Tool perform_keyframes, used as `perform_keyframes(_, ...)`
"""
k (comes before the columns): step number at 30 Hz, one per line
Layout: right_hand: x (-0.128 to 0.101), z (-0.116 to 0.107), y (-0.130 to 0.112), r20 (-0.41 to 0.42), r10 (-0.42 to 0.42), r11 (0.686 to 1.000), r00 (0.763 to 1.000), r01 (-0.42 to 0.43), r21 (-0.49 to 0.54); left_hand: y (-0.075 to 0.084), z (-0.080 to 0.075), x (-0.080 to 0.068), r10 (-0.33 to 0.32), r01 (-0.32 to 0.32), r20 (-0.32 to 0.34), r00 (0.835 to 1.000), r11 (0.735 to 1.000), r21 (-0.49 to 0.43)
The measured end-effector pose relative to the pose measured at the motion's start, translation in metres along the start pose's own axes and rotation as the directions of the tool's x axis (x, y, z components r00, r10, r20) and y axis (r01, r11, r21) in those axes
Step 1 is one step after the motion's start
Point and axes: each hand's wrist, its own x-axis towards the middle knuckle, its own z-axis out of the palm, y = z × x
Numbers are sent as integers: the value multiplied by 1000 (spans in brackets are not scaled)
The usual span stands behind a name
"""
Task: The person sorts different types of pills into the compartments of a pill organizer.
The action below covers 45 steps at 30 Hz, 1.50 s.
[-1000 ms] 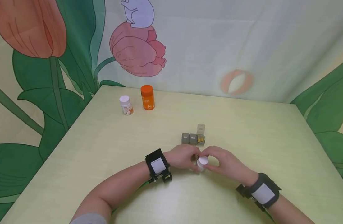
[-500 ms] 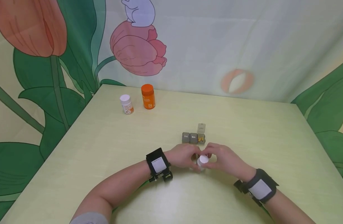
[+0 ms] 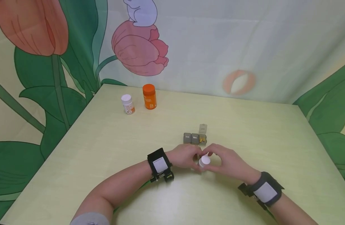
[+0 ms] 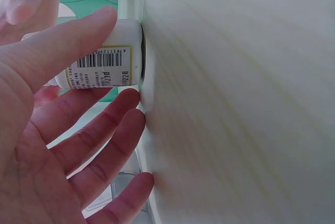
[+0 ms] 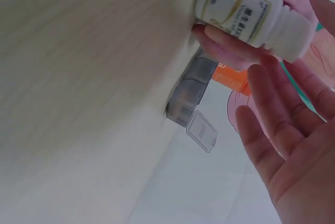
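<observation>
A small white pill bottle (image 3: 201,163) with a printed label stands upright on the table. My left hand (image 3: 185,156) grips its body between thumb and fingers; the left wrist view shows the thumb across the barcode label (image 4: 104,62). The bottle's white cap (image 5: 289,33) is on. Around the cap, my right hand (image 3: 228,162) has its fingers loosely spread, fingertips at the cap's side and thumb apart from it. Just beyond the hands lies a grey pill organizer (image 3: 195,138); its right compartment has the lid (image 3: 202,128) up and yellow capsules (image 3: 202,139) inside.
At the back left of the table (image 3: 259,131) stand a white bottle with an orange label (image 3: 128,104) and a taller orange bottle (image 3: 149,97). A curtain (image 3: 200,47) printed with flowers hangs behind the table's far edge.
The right hand turned in around the cap half a second ago, and its fingers have since loosened and swung back outward. The left hand keeps its grip on the bottle.
</observation>
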Motion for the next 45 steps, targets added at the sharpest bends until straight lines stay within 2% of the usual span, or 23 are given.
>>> perform_keyframes(4,-3,-4,0,46,8,988,999,-15,156,0,0,1,-18,18,2,1000,1000,-6)
perform_keyframes(7,-5,-5,1,65,9,980,998,-21,196,-1,1,2,-17,17,5,1000,1000,-11)
perform_keyframes(11,-7,-7,3,43,-4,983,999,-4,183,-1,1,2,-8,8,11,1000,1000,-17)
perform_keyframes(15,-5,-6,5,20,-52,988,998,49,149,0,0,1,-13,13,15,1000,1000,-16)
perform_keyframes(18,-2,-4,5,9,-51,993,999,50,106,0,0,1,-10,10,11,1000,1000,-11)
perform_keyframes(23,5,2,2,-44,-13,998,999,10,-57,-1,0,2,1,-1,-1,1000,1000,1)
perform_keyframes(26,10,8,2,-95,-60,987,994,45,-155,-1,0,2,-4,4,-5,1000,1000,2)
perform_keyframes(29,12,12,1,-115,-110,977,987,87,-194,-1,0,1,-9,9,-7,1000,1000,-7)
perform_keyframes(32,11,13,0,-86,-123,978,989,105,-182,-1,0,1,-13,13,-8,1000,1000,-12)
perform_keyframes(39,1,6,-1,-12,-61,997,998,61,-54,-1,0,1,-7,7,-17,1000,1000,-5)
perform_keyframes(45,0,3,1,17,-71,995,997,72,-63,-2,2,2,-2,2,-7,1000,1000,-20)
